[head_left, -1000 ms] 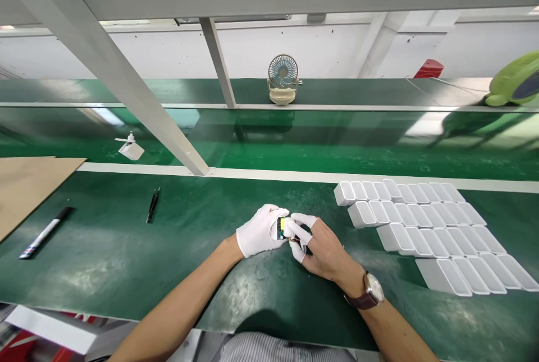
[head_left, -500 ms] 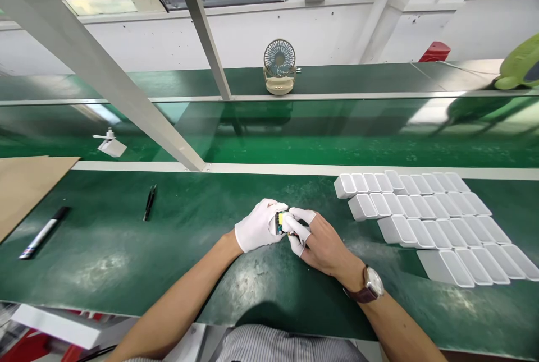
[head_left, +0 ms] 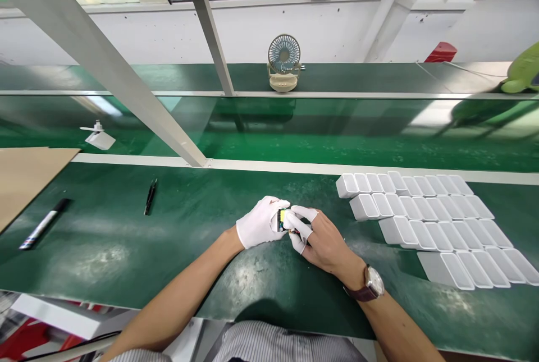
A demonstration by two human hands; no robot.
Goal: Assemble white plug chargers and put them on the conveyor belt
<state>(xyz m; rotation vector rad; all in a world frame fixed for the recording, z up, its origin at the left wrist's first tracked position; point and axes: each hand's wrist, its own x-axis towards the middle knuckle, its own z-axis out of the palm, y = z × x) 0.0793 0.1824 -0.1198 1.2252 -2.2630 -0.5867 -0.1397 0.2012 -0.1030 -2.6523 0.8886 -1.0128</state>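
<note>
My left hand [head_left: 260, 224], in a white glove, is closed around a small circuit board [head_left: 282, 216] with a yellow block and dark components on it. A white edge shows beside the board; whether it is a housing is hidden by my fingers. From the right, my right hand [head_left: 323, 239], with white finger cots on its fingers, pinches the same board. Both hands meet just above the green worktable [head_left: 202, 199]. Much of the board lies behind the fingertips.
Rows of white plastic boxes [head_left: 425, 207] stand at the right. Black tweezers [head_left: 150, 197], a marker [head_left: 45, 224] and cardboard [head_left: 29, 177] lie left. Beyond a pale rail runs a green belt [head_left: 295, 140] carrying a white piece [head_left: 100, 138]. A slanted post [head_left: 138, 92] and small fan [head_left: 284, 62] are behind.
The white piece on the belt has moved left. My view has shifted slightly. Both hands keep their grip on the board, with only a slight shift of it between the fingers.
</note>
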